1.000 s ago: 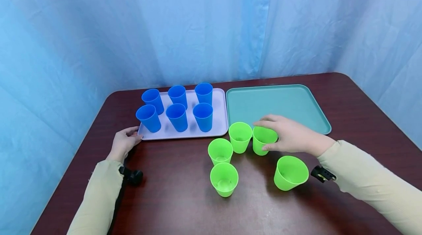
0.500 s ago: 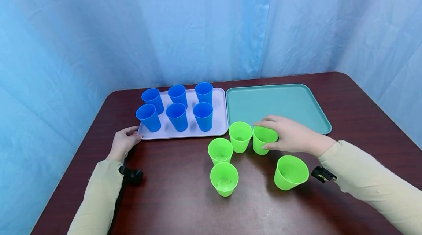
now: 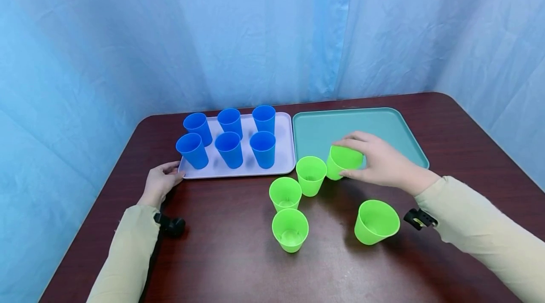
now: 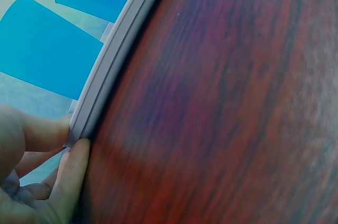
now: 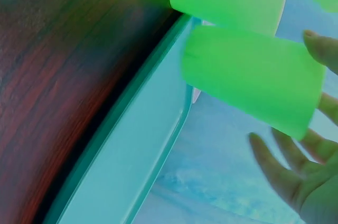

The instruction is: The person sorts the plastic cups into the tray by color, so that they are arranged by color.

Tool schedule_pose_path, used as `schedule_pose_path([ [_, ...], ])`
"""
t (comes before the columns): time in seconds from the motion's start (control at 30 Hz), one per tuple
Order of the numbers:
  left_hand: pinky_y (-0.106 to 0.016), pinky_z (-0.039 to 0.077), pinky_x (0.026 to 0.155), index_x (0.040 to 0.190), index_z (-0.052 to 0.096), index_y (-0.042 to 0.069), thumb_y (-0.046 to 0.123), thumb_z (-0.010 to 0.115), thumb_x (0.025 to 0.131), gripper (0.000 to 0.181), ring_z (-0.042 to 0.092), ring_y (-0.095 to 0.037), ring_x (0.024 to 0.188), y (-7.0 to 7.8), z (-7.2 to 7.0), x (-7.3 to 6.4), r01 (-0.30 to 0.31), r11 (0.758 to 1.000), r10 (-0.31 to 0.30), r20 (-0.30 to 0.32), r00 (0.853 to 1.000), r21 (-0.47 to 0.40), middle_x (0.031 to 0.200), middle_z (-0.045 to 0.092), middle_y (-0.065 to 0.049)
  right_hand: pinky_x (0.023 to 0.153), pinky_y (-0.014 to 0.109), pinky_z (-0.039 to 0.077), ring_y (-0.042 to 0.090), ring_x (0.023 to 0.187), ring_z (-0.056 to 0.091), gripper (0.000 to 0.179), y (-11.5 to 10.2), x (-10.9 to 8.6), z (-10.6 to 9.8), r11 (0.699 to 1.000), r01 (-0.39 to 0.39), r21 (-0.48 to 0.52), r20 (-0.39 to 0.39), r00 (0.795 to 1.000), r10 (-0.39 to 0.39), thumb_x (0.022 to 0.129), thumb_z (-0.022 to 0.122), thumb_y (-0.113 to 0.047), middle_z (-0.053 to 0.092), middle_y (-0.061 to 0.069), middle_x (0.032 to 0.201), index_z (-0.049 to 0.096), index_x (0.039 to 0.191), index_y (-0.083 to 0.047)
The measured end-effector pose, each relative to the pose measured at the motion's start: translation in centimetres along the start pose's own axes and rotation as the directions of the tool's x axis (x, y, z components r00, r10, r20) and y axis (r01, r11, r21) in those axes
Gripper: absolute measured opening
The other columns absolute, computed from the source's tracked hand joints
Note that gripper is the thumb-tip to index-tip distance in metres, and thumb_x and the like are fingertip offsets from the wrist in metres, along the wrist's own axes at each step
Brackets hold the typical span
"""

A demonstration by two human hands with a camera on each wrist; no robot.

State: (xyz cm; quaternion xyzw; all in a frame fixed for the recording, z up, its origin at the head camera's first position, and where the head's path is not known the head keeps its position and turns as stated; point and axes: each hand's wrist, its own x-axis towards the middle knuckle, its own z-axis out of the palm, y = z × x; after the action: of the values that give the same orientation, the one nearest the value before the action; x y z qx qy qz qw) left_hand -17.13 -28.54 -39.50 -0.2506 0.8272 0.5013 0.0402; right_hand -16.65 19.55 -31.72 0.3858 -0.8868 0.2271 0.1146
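Observation:
My right hand (image 3: pixel 381 161) grips a green plastic cup (image 3: pixel 343 160) by its rim, thumb at the near side and fingers at the far side. The cup is lifted and tilted over the front edge of the teal tray (image 3: pixel 366 123). In the right wrist view, that green cup (image 5: pixel 253 78) hangs above the tray edge, with another green cup behind it. At the near left corner of the lilac tray (image 3: pixel 247 170), my left hand (image 3: pixel 161 182) pinches the rim; the left wrist view has thumb and finger (image 4: pixel 76 166) on the corner. Several blue cups (image 3: pixel 230 151) stand upright in two rows on the lilac tray.
Green cups stand on the dark wooden table (image 3: pixel 221 255): one (image 3: pixel 311 177) by the trays' meeting point, two nearer ones (image 3: pixel 285 194) in line, and one (image 3: pixel 376 223) below my right wrist. A light blue curtain (image 3: pixel 238 33) hangs behind the table.
My right hand has lifted the green cup off the table and moved it away from me, to the teal tray's front edge. The left hand stays at the lilac tray's corner.

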Motion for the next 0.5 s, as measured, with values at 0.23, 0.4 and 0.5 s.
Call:
schedule_pose_path([
  [0.23, -0.034, 0.046, 0.093, 0.141, 0.042, 0.0, 0.005, 0.056, 0.094, 0.049, 0.055, -0.022, 0.101, 0.0, 0.0, 0.1, -0.01, 1.0, 0.01, -0.001, 1.0, -0.001, 0.125, 0.048, -0.019, 0.083, 0.045, 0.043, 0.032, 0.103, 0.053, 0.06, 1.7, 0.4, 0.6, 0.999, 0.052, -0.013, -0.165, 0.985, -0.054, 0.064, 0.084, -0.004, 0.057, 0.016, 0.112, 0.062, 0.119, -0.002],
  [0.4, -0.036, 0.045, 0.096, 0.141, 0.042, 0.002, 0.006, 0.055, 0.094, 0.049, 0.055, -0.023, 0.103, 0.0, 0.0, 0.1, -0.001, 1.0, 0.001, 0.0, 1.0, 0.001, 0.126, 0.048, -0.019, 0.085, 0.048, 0.042, 0.036, 0.106, 0.05, 0.06, 3.1, 1.0, 1.4, 0.999, 0.041, -0.018, -0.202, 0.978, -0.044, 0.066, 0.083, -0.002, 0.055, 0.021, 0.116, 0.059, 0.121, 0.0],
  [0.5, -0.037, 0.045, 0.097, 0.142, 0.042, 0.002, 0.007, 0.055, 0.094, 0.05, 0.055, -0.024, 0.103, 0.0, 0.0, 0.1, 0.006, 1.0, -0.006, -0.001, 1.0, -0.002, 0.126, 0.048, -0.019, 0.089, 0.05, 0.041, 0.038, 0.109, 0.049, 0.061, 4.1, 1.7, 2.0, 0.999, 0.038, -0.02, -0.215, 0.976, -0.042, 0.067, 0.083, -0.002, 0.054, 0.023, 0.117, 0.058, 0.122, 0.002],
])
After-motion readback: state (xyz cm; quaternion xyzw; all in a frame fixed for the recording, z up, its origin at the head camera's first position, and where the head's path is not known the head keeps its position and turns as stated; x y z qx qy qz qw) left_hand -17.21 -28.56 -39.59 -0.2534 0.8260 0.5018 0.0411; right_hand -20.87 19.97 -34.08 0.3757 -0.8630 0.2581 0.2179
